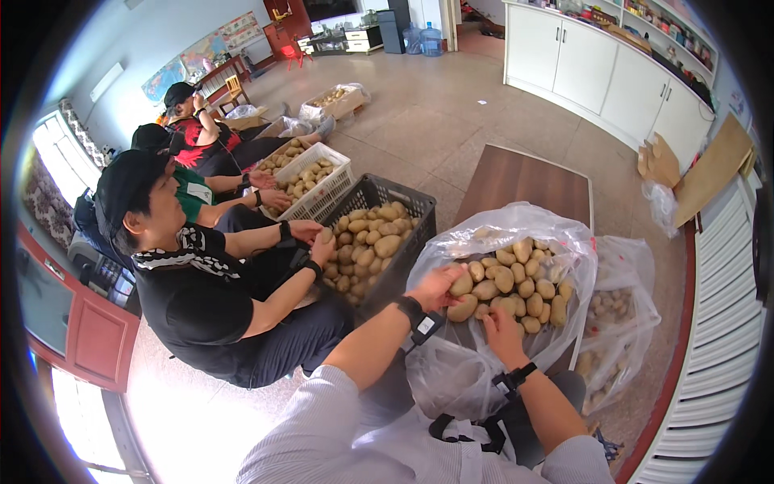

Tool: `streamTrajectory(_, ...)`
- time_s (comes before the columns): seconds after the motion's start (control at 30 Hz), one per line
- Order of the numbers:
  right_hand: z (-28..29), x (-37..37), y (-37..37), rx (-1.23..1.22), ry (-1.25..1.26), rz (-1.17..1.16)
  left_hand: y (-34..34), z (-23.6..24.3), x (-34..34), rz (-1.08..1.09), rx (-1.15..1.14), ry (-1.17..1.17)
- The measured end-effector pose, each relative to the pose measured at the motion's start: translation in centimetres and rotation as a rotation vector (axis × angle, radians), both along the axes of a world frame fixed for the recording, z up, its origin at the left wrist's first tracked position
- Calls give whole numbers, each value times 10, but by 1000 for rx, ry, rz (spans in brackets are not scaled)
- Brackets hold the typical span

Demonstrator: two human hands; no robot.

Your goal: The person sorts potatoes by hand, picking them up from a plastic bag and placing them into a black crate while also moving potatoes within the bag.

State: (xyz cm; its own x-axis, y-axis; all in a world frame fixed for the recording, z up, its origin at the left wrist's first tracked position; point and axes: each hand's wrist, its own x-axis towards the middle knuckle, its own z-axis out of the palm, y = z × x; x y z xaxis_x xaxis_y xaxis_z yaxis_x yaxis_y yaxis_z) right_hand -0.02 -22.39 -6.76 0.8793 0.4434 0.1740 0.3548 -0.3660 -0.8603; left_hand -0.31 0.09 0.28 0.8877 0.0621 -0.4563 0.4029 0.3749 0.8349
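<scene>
In the head view, the left hand grasps a potato at the left side of the clear bag. The right hand touches potatoes inside the bag's near side; whether it grips one, I cannot tell.

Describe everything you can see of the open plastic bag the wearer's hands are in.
The bag looks like thin, clear, crinkled plastic. Its wide mouth gapes upward, its edge loosely spread, over a heap of brownish potatoes. It is in front of the wearer, overlapping a flat brown panel in view, with another clear bag to its right. The left hand and right hand reach in at its near-left side. Its base is hidden.
</scene>
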Motion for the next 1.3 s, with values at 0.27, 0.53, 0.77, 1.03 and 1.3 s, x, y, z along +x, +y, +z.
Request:
streamTrajectory(0.27,-19,-13,-21,-368,-186,-65,76,-17,-6,302,26,8)
streamTrajectory(0.53,-25,-12,-32,-453,-164,-117,124,-69,4,662,-166,115)
streamTrajectory(0.77,-20,-16,-18,-355,-148,-113,260,-204,-23,434,994,-346)
streamTrajectory(1.03,-14,-17,0,-228,-132,-110,328,-193,-59,738,986,-13)
streamTrajectory(1.3,-45,-10,-60,-334,-92,-272,137,-102,17,-184,1554,-23)
